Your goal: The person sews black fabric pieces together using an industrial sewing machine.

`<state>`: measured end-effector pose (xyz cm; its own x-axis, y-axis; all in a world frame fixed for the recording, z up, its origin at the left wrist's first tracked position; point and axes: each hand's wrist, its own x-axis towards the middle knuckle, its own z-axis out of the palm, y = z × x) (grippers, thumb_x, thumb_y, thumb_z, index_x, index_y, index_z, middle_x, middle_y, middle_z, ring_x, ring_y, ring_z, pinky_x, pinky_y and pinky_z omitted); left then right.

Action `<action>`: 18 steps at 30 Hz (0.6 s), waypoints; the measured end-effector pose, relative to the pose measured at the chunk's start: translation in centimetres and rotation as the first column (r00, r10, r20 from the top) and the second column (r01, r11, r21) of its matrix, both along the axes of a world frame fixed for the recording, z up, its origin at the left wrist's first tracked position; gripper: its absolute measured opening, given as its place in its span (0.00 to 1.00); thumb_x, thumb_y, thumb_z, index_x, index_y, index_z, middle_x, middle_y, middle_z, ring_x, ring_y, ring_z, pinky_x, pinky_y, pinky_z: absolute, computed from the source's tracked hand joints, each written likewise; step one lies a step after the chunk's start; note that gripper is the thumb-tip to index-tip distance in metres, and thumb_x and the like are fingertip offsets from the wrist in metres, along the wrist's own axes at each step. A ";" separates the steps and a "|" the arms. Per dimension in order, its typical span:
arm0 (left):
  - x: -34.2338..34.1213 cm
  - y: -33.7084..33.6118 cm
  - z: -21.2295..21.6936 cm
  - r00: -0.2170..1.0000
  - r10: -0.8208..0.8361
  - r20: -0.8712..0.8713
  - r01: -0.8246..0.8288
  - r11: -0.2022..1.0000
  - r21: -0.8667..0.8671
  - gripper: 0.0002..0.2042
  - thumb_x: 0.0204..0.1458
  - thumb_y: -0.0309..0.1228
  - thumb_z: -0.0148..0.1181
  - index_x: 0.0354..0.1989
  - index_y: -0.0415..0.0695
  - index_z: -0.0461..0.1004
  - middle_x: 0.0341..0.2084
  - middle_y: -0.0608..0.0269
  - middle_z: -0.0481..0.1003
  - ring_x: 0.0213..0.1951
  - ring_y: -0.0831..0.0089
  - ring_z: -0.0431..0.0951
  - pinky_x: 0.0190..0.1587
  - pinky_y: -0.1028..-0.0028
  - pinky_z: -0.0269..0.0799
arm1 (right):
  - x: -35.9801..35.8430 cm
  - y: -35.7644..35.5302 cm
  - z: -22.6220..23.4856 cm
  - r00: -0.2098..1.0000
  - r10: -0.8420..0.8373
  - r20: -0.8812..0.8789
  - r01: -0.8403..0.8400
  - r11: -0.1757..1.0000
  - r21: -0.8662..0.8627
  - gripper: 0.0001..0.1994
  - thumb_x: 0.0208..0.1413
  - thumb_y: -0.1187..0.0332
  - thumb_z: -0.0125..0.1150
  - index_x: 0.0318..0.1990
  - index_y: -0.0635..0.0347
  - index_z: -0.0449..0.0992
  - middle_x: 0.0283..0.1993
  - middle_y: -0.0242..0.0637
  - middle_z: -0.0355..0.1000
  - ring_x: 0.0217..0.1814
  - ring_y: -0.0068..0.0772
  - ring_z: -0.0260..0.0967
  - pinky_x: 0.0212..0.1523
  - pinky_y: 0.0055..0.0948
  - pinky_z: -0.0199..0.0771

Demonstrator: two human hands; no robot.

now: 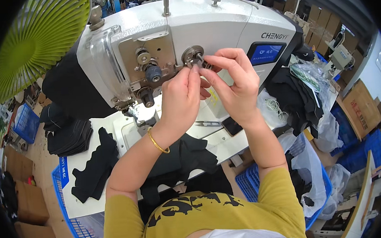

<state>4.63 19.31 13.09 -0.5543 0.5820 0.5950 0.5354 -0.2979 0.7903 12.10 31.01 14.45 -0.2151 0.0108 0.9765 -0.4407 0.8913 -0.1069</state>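
Note:
Both my hands are raised in front of the white sewing machine (218, 11), their fingertips meeting just below a round metal winder disc (191, 52). My left hand (179, 100) is closed in a pinch, with a gold bangle (157, 143) on its wrist. Thumb and forefinger of my right hand (235, 78) pinch close beside it. A small dark metal part shows between the fingertips; its kind is hidden. Left of the hands, the machine's metal plate carries tension knobs (153, 73). Black cut fabric pieces (180, 157) lie on the white table (88, 208) under my forearms.
Thread snips (208, 123) and a dark phone-like slab (232, 126) lie by the machine's base. A green fan (26, 46) stands at upper left. Stacked black pieces (70, 136) sit left, a black fabric pile (292, 96) right. Blue baskets (248, 183) stand below the table.

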 end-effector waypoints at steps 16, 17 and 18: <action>-0.5 0.2 -0.8 0.994 0.032 -0.104 -0.027 0.998 0.050 0.13 0.65 0.28 0.44 0.38 0.32 0.73 0.26 0.57 0.79 0.25 0.74 0.81 0.27 0.76 0.77 | -1.7 -0.6 -0.1 0.996 -0.011 -0.085 -0.003 0.988 -0.155 0.12 0.42 0.79 0.71 0.36 0.66 0.79 0.36 0.38 0.71 0.30 0.27 0.74 0.28 0.23 0.75; -0.5 0.2 -0.7 0.993 0.036 -0.110 -0.032 0.999 0.036 0.12 0.65 0.29 0.45 0.37 0.32 0.72 0.26 0.57 0.79 0.25 0.74 0.80 0.27 0.77 0.77 | -1.6 -0.1 -0.5 0.996 -0.036 -0.082 0.029 0.996 -0.089 0.14 0.44 0.80 0.69 0.41 0.66 0.78 0.39 0.40 0.72 0.36 0.29 0.74 0.32 0.25 0.75; -0.5 0.2 -0.7 0.992 0.040 -0.118 -0.038 0.999 0.022 0.12 0.64 0.29 0.46 0.37 0.32 0.72 0.25 0.57 0.79 0.24 0.75 0.80 0.27 0.77 0.76 | -1.5 0.0 0.0 0.996 -0.038 -0.082 0.031 0.996 -0.089 0.14 0.44 0.80 0.69 0.41 0.66 0.78 0.39 0.40 0.72 0.36 0.29 0.74 0.32 0.25 0.75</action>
